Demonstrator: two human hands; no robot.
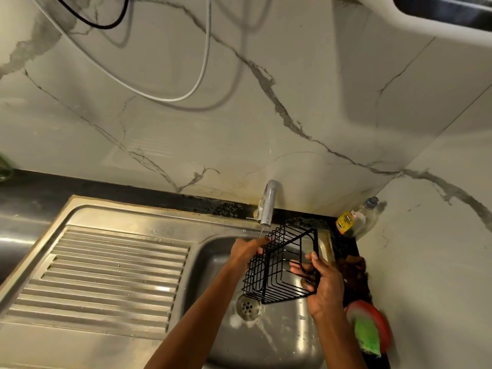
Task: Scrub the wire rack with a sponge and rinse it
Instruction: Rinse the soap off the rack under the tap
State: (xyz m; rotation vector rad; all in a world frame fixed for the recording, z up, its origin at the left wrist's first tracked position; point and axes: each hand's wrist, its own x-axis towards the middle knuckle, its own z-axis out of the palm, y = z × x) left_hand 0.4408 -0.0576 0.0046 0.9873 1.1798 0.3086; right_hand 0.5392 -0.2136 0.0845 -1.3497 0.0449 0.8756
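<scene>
**Rack held under the tap, sponge set aside**

Head view: both hands hold the black wire rack [279, 265] over the steel sink [266, 339]. The left hand [246, 250] grips its upper far edge just below the tap [269, 203]; the right hand [323, 283] pinches the solid near frame. The rack's long axis tilts between them. The green sponge [367, 336] lies on the tabletop, right of the right grip, nearer that hand.

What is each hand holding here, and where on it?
Both hold the black wire rack over the sink: the left hand grips its upper left edge, the right hand its right-side frame.
</scene>
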